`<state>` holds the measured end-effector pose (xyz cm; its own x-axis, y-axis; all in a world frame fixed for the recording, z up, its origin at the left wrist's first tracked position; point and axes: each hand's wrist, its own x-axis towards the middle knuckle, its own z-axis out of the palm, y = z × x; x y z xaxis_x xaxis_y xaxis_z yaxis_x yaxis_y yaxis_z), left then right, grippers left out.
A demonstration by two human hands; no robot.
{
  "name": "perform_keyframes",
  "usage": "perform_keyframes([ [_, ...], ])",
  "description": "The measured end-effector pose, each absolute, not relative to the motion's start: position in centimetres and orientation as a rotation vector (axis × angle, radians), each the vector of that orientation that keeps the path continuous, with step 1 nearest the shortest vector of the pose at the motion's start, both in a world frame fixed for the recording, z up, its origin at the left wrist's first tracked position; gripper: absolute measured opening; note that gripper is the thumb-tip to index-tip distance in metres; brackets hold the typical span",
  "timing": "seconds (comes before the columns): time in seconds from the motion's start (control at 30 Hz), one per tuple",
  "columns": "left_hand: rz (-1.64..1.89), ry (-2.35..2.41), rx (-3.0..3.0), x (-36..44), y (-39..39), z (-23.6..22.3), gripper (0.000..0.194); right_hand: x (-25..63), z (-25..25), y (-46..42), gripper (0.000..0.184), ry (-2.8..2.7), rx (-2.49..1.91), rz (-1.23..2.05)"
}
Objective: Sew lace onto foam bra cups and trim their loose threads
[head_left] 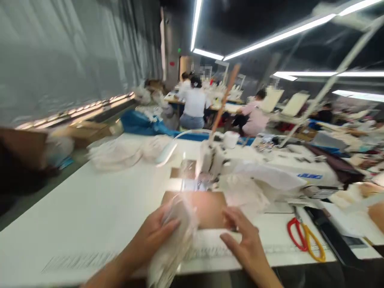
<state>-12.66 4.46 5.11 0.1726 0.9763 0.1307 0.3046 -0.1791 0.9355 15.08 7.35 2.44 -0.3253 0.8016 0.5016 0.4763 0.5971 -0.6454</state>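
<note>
My left hand (150,236) is closed on a sheer white piece of fabric (177,240), which hangs over the table's front edge. Thumb and fingers apart, my right hand (244,236) is by the right edge of a brown sheet (210,210); whether it touches the sheet I cannot tell. The brown sheet lies flat in front of the sewing machine's needle area (207,176). Pale fabric (244,190) is bunched under the machine's arm. Motion blurs the view.
The white sewing machine (282,172) fills the right side. Red-and-yellow-handled scissors (303,236) and a dark phone-like object (333,236) lie right of my hands. White fabric (120,154) is piled at the table's far left. Co-workers (193,102) sit farther back.
</note>
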Motion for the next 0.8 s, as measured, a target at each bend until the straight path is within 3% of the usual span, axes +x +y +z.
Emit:
perform_keyframes([
  [0.13, 1.072, 0.974, 1.292, -11.5, 4.4, 5.0, 0.040, 10.2, 4.9, 7.1, 0.073, -1.956, -0.887, 0.984],
  [0.4, 1.187, 0.921, 1.191, -13.1, 2.9, 4.0, 0.033, 5.4, 3.6, 7.0, 0.044, -1.824, -0.985, 1.331],
  [0.57, 1.307, 1.221, 1.322, -13.6, 2.6, 3.0, 0.034, 3.5, 4.1, 6.2, 0.065, -1.762, -0.887, 1.695],
  [0.8, 1.268, 1.387, 1.467, -16.7, 3.6, 4.6, 0.041, 3.8, 2.5, 5.9, 0.042, -1.814, -1.146, 1.395],
])
